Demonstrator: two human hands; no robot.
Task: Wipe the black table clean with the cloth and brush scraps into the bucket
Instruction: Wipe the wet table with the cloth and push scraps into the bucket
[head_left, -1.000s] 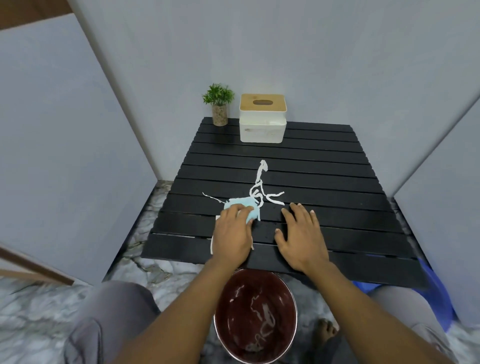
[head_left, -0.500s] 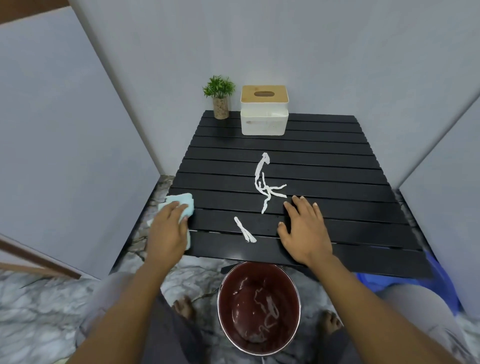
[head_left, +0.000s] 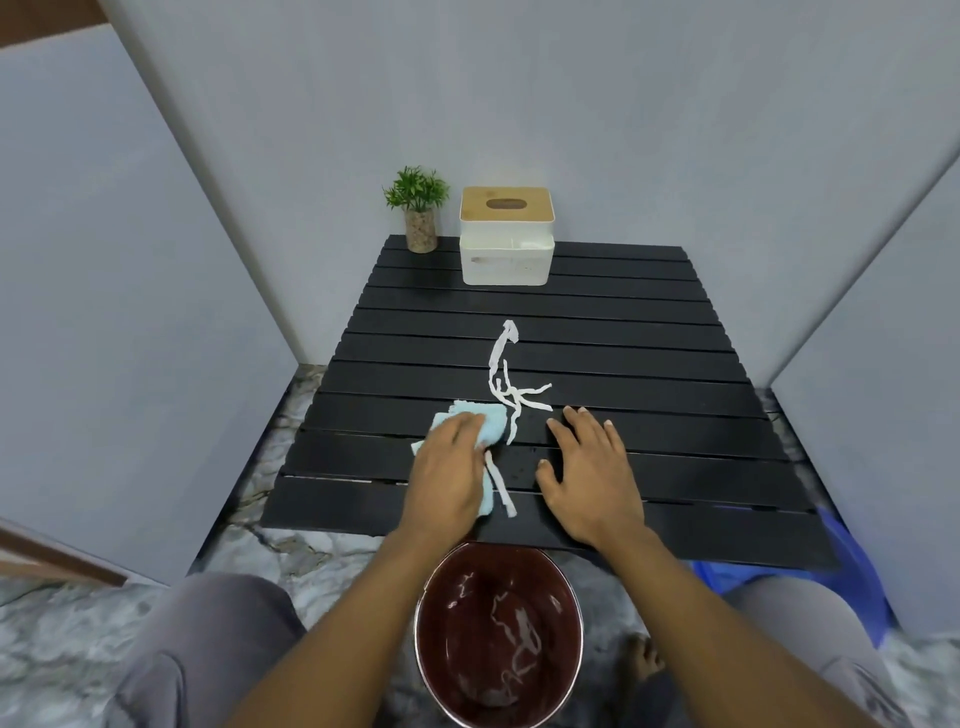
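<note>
Bucket: one, on the floor against the black table's near edge. Left hand, back from the table's left edge, presses one blue cloth flat beside one short paper strip; right hand lies spread, empty. Beyond: one strip tangle, one tissue box, one potted plant.

Left hand palm down, fingers together and slightly bent, right hand flat just beside it, fingers spread, both bare forearms stretched forward

black slatted table, light blue cloth, white scraps, dark red bucket

Waitblack table, blue cloth, white scraps, maroon bucket
</note>
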